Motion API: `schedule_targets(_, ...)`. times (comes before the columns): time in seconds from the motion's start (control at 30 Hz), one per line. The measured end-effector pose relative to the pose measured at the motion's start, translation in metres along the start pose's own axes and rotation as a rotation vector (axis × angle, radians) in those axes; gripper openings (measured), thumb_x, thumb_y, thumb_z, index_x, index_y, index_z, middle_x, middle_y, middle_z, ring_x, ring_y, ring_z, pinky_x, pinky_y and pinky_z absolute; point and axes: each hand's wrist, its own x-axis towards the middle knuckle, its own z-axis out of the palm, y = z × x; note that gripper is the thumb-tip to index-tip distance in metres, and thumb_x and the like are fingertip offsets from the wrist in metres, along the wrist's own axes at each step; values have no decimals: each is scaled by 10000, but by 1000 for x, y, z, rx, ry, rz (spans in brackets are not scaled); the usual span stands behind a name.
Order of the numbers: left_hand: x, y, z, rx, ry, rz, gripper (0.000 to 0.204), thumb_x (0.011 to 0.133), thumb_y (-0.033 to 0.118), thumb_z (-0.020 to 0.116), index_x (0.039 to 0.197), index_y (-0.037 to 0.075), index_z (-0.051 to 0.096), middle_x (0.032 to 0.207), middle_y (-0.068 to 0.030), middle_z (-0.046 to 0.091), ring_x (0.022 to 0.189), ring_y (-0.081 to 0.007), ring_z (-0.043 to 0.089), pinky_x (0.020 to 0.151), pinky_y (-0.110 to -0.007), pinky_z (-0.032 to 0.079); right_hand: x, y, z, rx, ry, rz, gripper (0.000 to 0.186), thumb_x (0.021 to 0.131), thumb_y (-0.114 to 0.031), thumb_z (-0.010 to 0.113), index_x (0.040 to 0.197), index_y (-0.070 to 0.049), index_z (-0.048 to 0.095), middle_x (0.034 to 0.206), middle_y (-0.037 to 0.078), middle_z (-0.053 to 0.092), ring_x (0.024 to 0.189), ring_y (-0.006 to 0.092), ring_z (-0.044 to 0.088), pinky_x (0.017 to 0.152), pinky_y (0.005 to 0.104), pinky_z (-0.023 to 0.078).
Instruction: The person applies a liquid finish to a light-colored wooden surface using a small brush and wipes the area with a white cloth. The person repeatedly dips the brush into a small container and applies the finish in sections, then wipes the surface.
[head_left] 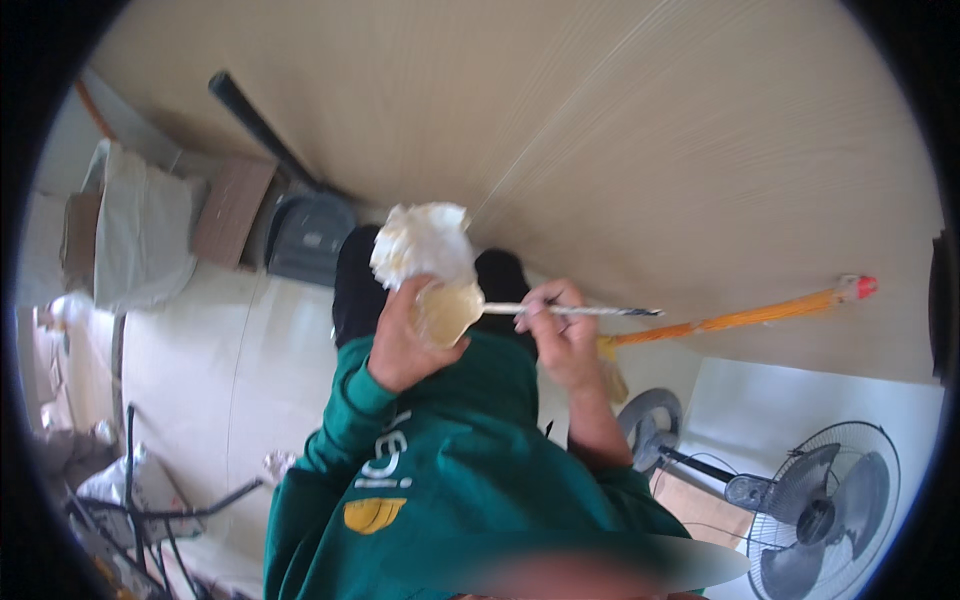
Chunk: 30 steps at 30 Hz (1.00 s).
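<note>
My left hand (402,345) is closed around a small cup (447,314) with a cream-coloured inside. A crumpled white wad (425,243), cloth or tissue, sits just above the cup, against the same hand. Between the fingers of my right hand (560,330) is a thin pale paintbrush-like stick (590,311), held level. Its left end meets the rim of the cup; its right end is dark. I cannot tell whether the left end reaches inside.
A wood-grain panel (640,150) rises in front of me. At left stand a black dustpan (310,235), a cardboard box (232,212) and a black metal frame (150,515). An orange-handled broom (740,318) leans at right, near a standing fan (820,515).
</note>
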Motion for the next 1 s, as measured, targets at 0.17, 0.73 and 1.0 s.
schedule_targets(0.17,1,-6,3,-74,16,0,780,608,199,903,1279,48,533,1182,-196,612,1096,-378,618,973,-440,504,3,0,-6,91,67,-55,50,1031,-64,537,999,-28,551,832,28,585,723,74,558,664,231,486)
schedule_targets(0.73,-2,-9,9,-71,90,61,761,573,225,928,1211,37,558,1139,-209,604,1050,-379,638,933,-455,526,7,-6,2,-76,79,-32,222,1019,-194,667,928,6,703,729,16,669,610,54,599,547,215,473)
schedule_targets(1.0,2,-20,14,-122,106,88,769,580,227,924,1225,32,553,1165,-218,603,1069,-385,637,947,-453,525,17,-39,-23,38,207,-104,255,1049,-173,585,857,-21,657,746,63,678,627,104,621,591,274,528)
